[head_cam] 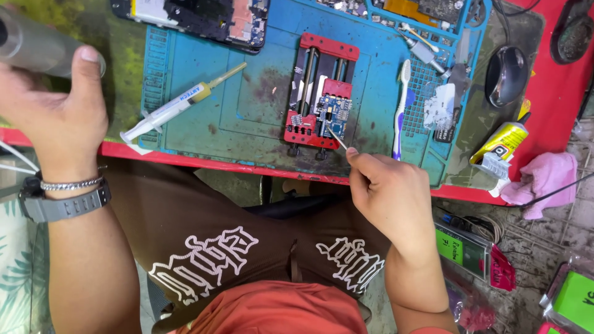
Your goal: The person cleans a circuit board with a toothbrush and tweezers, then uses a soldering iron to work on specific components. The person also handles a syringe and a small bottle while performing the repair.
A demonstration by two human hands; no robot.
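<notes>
Circuit board (pixel 329 113), small and blue, sits clamped in a red holder (pixel 317 93) on the teal mat (pixel 247 93) atop the counter (pixel 544 93). Right hand (pixel 387 192) is closed around thin tweezers (pixel 337 140), tips at the board's lower edge. Left hand (pixel 52 111) is wrapped about a grey cylindrical tool (pixel 37 43), held up and well apart from the board. Judged step: fine work on a board component; the next move would call for a steady tip and the tool brought nearer. The tool's front end is cut off by the frame; whether the tweezers grip anything is too small to tell. A syringe (pixel 176 105) lies left of the holder.
</notes>
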